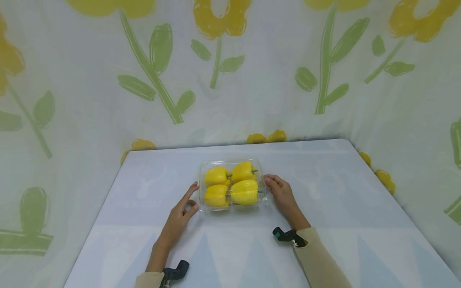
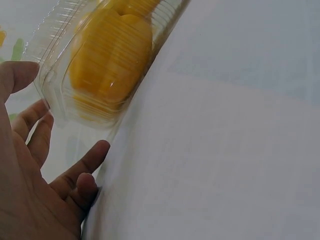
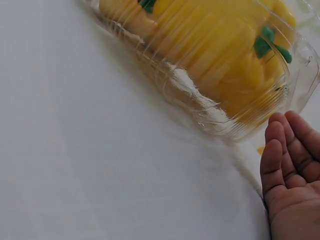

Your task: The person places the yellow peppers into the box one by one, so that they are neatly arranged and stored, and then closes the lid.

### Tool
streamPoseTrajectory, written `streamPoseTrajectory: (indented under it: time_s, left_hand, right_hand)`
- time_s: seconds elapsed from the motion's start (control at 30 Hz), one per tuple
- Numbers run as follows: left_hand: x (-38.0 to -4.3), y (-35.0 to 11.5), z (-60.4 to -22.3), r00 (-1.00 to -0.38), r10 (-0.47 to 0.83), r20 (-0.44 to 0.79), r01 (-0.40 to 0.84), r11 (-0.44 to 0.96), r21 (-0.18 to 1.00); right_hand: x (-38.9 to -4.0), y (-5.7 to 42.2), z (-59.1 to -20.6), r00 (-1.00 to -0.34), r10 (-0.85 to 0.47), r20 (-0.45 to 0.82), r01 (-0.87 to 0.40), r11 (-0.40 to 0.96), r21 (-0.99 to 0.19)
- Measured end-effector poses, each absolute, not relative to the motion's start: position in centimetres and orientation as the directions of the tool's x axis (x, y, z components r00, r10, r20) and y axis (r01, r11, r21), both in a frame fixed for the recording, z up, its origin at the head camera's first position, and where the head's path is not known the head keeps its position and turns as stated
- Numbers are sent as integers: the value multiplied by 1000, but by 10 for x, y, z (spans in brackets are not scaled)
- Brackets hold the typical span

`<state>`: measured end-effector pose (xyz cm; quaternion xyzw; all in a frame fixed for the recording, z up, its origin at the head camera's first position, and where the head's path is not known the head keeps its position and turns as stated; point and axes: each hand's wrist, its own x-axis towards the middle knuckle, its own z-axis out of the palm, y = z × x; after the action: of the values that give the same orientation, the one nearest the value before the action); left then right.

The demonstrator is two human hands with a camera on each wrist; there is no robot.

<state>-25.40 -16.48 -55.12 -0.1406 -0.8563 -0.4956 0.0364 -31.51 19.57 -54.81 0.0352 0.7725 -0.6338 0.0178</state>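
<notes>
A clear plastic clamshell box [image 1: 232,212] with several yellow bell peppers [image 1: 244,193] inside sits on the table, its lid down over them. My left hand [image 1: 179,218] is at the box's left side, fingers spread, fingertips at the rim. In the left wrist view that hand [image 2: 30,165] has its thumb and some fingertips at the box's edge, the others apart from it. At the right end, my right hand [image 1: 282,196] touches the rim with its fingertips. The right wrist view shows this hand's fingers [image 3: 295,145] fairly straight beside the box's corner; its thumb is out of sight.
The box stands on a white table [image 1: 144,240] with pale blue triangle patterns. Behind the table hangs a white cloth [image 1: 259,88] printed with yellow flowers and green leaves. Each wrist wears a small black camera, such as the left camera [image 1: 176,271].
</notes>
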Motion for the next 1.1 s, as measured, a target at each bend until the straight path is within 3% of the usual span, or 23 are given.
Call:
streamPoseTrajectory:
  time_s: [1.1]
  left_hand:
    - [-253, -166, -550, -962, 214, 171, 255, 471, 844]
  right_hand:
    - [-266, 197, -542, -998, -3, -58, 57, 116, -992]
